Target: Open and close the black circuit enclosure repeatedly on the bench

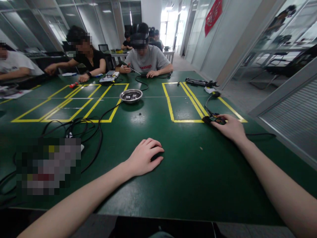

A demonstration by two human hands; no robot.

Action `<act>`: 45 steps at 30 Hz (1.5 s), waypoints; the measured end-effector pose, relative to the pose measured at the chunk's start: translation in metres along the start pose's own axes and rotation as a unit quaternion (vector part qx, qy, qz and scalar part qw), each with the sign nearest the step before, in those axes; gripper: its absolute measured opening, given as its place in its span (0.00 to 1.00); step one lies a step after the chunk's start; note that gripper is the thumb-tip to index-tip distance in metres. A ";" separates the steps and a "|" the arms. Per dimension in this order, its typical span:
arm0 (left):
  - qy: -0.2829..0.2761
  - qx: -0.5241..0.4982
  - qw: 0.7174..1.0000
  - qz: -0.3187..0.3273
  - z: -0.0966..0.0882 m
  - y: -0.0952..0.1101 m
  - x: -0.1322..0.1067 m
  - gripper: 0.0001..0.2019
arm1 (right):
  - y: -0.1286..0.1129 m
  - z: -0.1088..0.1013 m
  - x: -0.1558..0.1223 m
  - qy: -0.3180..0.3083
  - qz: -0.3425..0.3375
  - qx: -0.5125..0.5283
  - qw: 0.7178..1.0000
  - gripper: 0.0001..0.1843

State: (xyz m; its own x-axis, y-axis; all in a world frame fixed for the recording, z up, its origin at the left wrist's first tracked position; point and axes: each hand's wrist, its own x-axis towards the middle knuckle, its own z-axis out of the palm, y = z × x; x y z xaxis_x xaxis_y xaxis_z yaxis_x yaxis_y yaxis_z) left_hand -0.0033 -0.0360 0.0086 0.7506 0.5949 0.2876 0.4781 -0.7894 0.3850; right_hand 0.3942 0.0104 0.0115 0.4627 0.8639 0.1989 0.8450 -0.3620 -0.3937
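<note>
Right hand (232, 127) hides part of device (210, 119); detail too small to resolve. Item (49, 165), near left: pixelated, cannot be identified. Metal parts (128, 97) in bowl (131, 101): too small to name. Leftmost person (17, 64) cut off by view's edge. Banner (213, 17) lettering: illegible.

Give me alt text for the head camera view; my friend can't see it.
A person's right hand grips a dark device on a green table, while the left hand rests palm down on it. Beyond are a metal bowl holding small parts, yellow tape outlines, and a co-worker in a grey shirt across the table.
</note>
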 end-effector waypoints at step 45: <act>-0.033 0.083 0.994 -0.067 -0.005 -0.015 0.004 0.15 | -0.110 0.032 -0.125 -0.109 -0.456 0.086 0.879 0.27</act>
State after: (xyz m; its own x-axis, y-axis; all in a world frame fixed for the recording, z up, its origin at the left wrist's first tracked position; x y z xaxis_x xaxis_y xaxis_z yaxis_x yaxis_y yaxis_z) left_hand -0.0099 -0.0217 0.0083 0.7003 0.6901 0.1825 0.6413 -0.7205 0.2638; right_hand 0.2347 -0.0463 0.0015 -0.4645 0.8206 0.3330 0.7765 0.5582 -0.2924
